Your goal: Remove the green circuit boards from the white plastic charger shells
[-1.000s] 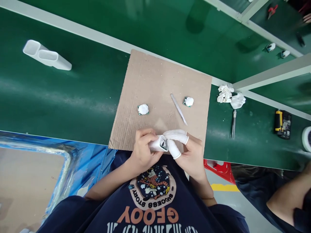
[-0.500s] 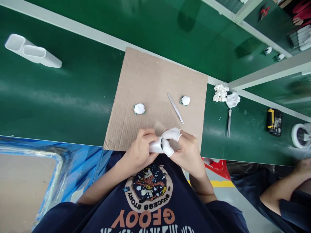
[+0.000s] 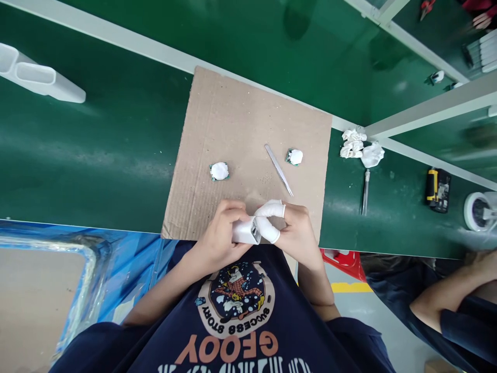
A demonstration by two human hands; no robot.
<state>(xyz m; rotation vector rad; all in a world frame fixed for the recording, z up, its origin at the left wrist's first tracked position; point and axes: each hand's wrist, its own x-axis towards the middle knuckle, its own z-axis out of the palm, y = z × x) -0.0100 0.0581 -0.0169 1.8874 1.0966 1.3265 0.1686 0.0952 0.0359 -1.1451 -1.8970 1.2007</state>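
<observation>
My left hand (image 3: 225, 233) is wrapped round a white plastic housing (image 3: 244, 232), a hollow tube with its open end facing right. Something dark shows inside that opening. White finger cots cover the thumb and forefinger of my right hand (image 3: 289, 223); these fingertips are bent together against the open end, and what they pinch, if anything, is hidden. Beyond my hands, on a cardboard sheet (image 3: 233, 114), lie metal tweezers (image 3: 278, 170). On either side of them sits a small green circuit board with a white pad on top, one left (image 3: 219, 171) and one right (image 3: 295, 156).
Two white hollow housings (image 3: 50, 83) lie at the far left of the green bench (image 3: 128, 134). To the right are crumpled white finger cots (image 3: 352, 144), another metal tool (image 3: 365, 191), a yellow-black tool (image 3: 432, 187) and a white roll (image 3: 476, 211). Another person's arm (image 3: 438, 303) is at the right.
The housing has turned slightly, so its open end shows more. My right fingertips have shifted at the opening. The whole view has moved a little.
</observation>
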